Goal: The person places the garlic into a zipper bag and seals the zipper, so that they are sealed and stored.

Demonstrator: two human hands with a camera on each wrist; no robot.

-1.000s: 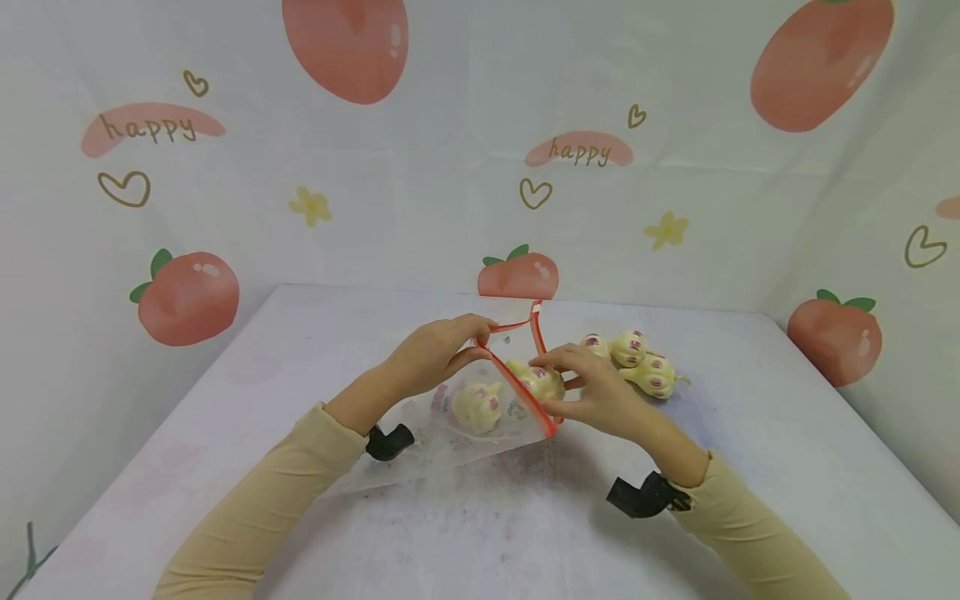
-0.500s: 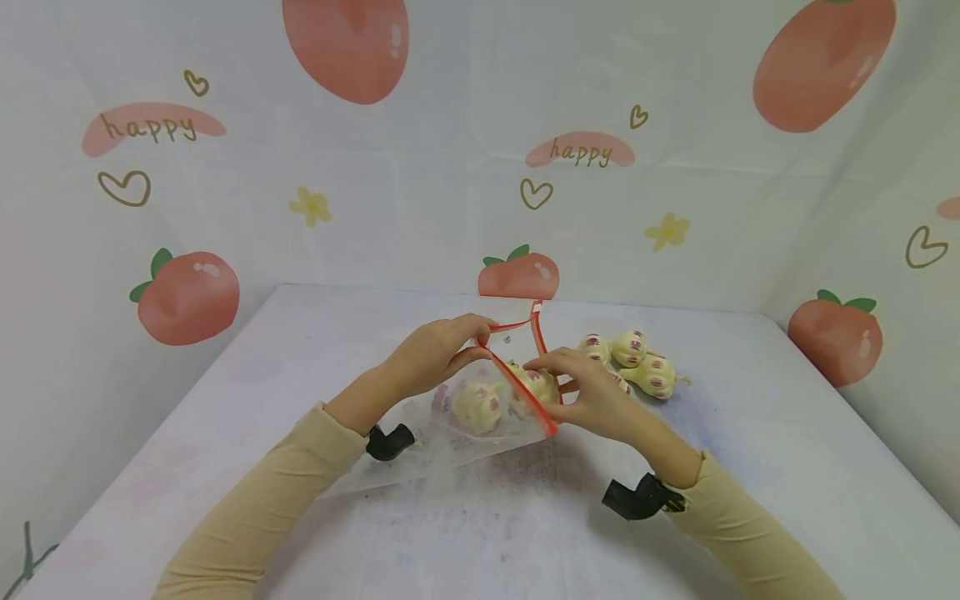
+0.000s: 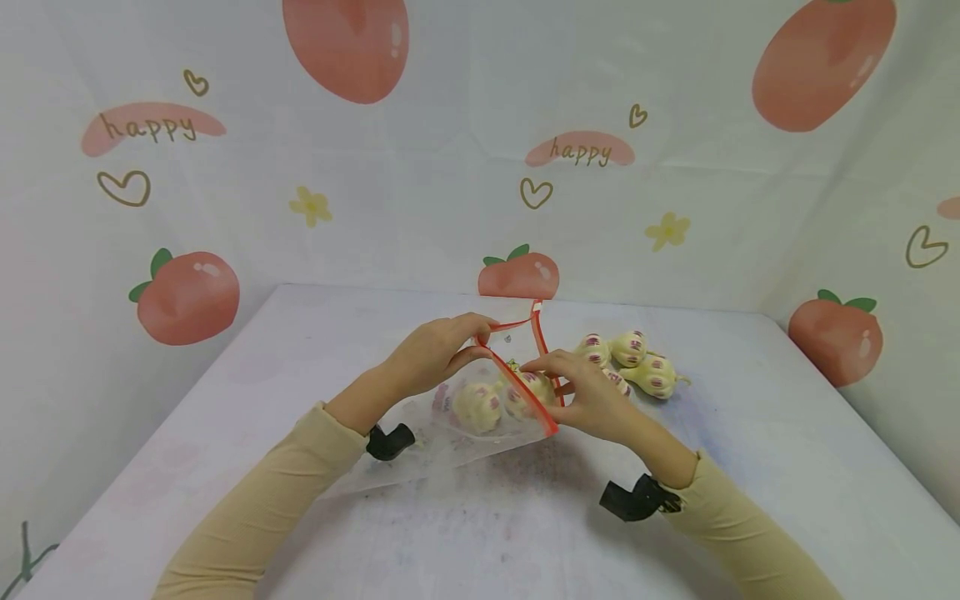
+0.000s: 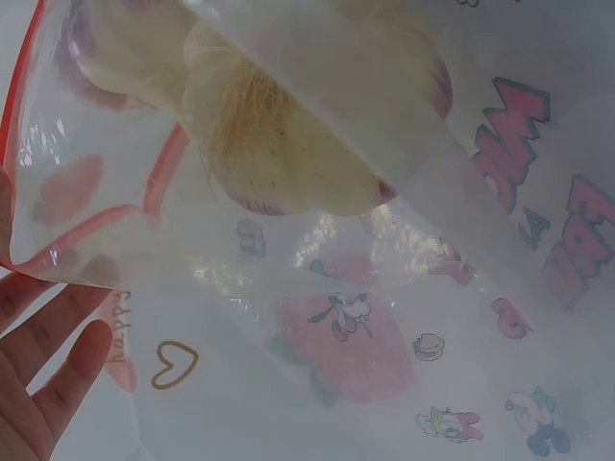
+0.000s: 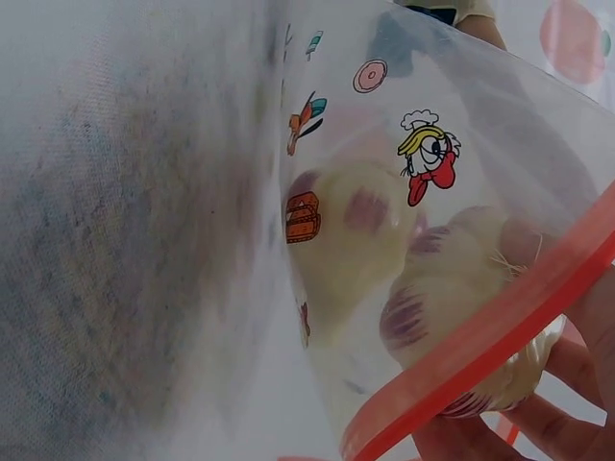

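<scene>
A clear zip bag [image 3: 465,446] with a red edge stands with its mouth toward the right in the head view. My left hand [image 3: 438,354] pinches the red rim and holds it up. Inside the bag lies one garlic bulb [image 3: 477,407]. My right hand [image 3: 588,396] holds a second garlic bulb [image 3: 534,390] at the mouth, fingers curled round it and partly past the rim. In the right wrist view, this garlic bulb [image 5: 456,288] shows mostly behind the plastic, close to the first one. Printed cartoon figures cover the bag in both wrist views.
Several more garlic bulbs [image 3: 654,377] lie grouped on the white tabletop [image 3: 480,533] just beyond the right hand. Behind the table hangs a white cloth [image 3: 420,208] printed with fruit and hearts. Black straps sit at both wrists.
My right hand has moved slightly left, carrying its garlic bulb further into the bag. Another bulb behind that hand has come into sight. The left hand keeps its place on the rim.
</scene>
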